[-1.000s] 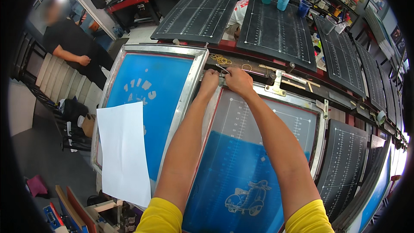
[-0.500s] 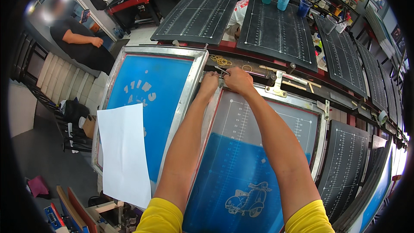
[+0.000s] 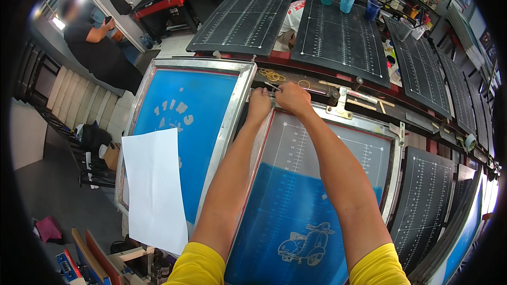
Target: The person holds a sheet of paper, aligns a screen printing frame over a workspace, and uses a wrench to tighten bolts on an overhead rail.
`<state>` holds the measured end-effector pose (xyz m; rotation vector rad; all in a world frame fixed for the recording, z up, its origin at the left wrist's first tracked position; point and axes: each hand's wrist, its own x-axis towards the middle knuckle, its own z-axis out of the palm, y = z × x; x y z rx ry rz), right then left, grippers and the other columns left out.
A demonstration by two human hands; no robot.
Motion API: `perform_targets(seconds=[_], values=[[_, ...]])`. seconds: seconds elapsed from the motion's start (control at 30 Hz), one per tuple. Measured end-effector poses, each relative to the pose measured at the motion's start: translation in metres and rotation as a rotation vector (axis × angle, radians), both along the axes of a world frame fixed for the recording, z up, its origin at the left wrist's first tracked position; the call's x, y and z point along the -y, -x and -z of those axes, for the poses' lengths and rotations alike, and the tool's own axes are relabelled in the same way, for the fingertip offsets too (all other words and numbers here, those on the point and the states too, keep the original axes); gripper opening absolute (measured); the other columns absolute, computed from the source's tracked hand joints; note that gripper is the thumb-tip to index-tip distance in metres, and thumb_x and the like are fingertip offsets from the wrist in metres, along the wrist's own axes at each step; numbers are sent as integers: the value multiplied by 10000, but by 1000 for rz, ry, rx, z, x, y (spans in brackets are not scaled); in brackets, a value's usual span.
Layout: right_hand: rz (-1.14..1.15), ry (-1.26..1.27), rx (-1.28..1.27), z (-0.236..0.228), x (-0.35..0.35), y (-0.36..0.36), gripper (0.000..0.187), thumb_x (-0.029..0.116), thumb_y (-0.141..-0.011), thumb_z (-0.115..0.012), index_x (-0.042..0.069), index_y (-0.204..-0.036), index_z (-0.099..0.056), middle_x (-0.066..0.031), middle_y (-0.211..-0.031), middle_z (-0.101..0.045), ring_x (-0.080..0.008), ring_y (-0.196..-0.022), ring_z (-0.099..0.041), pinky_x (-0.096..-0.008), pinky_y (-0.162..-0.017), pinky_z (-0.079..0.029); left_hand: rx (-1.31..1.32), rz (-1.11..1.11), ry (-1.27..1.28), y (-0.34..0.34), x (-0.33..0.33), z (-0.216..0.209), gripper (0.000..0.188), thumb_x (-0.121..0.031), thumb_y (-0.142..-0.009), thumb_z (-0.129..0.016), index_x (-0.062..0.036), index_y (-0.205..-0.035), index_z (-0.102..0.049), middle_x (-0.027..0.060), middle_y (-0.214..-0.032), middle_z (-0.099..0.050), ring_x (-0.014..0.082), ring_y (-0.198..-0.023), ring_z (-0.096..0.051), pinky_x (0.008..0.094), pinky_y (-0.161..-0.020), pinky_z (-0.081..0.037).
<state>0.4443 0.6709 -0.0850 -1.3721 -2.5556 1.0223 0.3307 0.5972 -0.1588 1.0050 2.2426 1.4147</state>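
Both my arms reach forward to the far left corner of a silk-screen frame [image 3: 393, 150] with blue emulsion and a scooter picture [image 3: 306, 245]. My right hand [image 3: 293, 98] is closed round a thin grey metal tool [image 3: 270, 85], whose exact kind I cannot make out. Just beside it, my left hand [image 3: 259, 104] is closed at the frame's corner; what its fingers grip is hidden. A second blue screen frame [image 3: 244, 82] lies to the left, a white sheet of paper [image 3: 153, 184] on its mesh. White ruler marks show through the right screen's pale upper mesh.
Black ruled platens [image 3: 338, 37] line the far side. Cups of blue-green ink [image 3: 347, 2] stand on one. Rubber bands [image 3: 272, 75] lie on the rail beyond my hands, near a metal hinge bracket [image 3: 340, 105]. A person in black [image 3: 97, 47] stands far left; another person's white shirt [image 3: 294, 17] shows between platens.
The view has shifted very slightly. My hands stay at the frame corner with little movement. The person at the far left has raised the phone in their hand.
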Motion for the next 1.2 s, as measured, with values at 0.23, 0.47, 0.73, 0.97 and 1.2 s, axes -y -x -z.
perform_targets(seconds=[0.23,0.47,0.73,0.97,1.2], values=[[-40,110,-221,4,-10,-6,365,318,-861,-551,130,-1124,-718,-180,-1114,-704,-349,-1062,-665,-426,-933,-498,-115,-11,30,-3,2,-7,331,-197,-1003,-455,79,-962,-632,326,-966,-651,485,-952,-627,514,-828,-476],[-268,-380,-125,-9,0,-35,231,166,-865,-597,130,-1066,-704,-166,-989,-714,-347,-964,-683,-472,-824,-537,53,59,119,10,6,-4,367,-220,-1029,-423,90,-1082,-612,231,-1051,-664,351,-1000,-636,406,-908,-465],[-372,-507,11,-14,-8,-38,224,109,-834,-578,139,-987,-739,-137,-966,-722,-332,-915,-702,-454,-769,-562,267,64,42,3,-1,0,364,-233,-1042,-422,69,-1125,-608,172,-1068,-661,244,-1024,-611,354,-930,-444],[-410,-538,20,-17,-4,-33,212,128,-840,-577,119,-971,-744,-143,-963,-717,-334,-916,-705,-444,-786,-563,263,65,0,12,1,9,353,-229,-1043,-427,61,-1087,-622,160,-1016,-664,234,-962,-609,351,-898,-445],[-418,-607,37,-7,1,-27,201,114,-839,-579,109,-954,-745,-138,-954,-717,-322,-914,-708,-437,-786,-565,251,56,15,10,0,7,344,-226,-1040,-438,61,-1058,-626,155,-998,-664,234,-944,-609,358,-882,-445]])
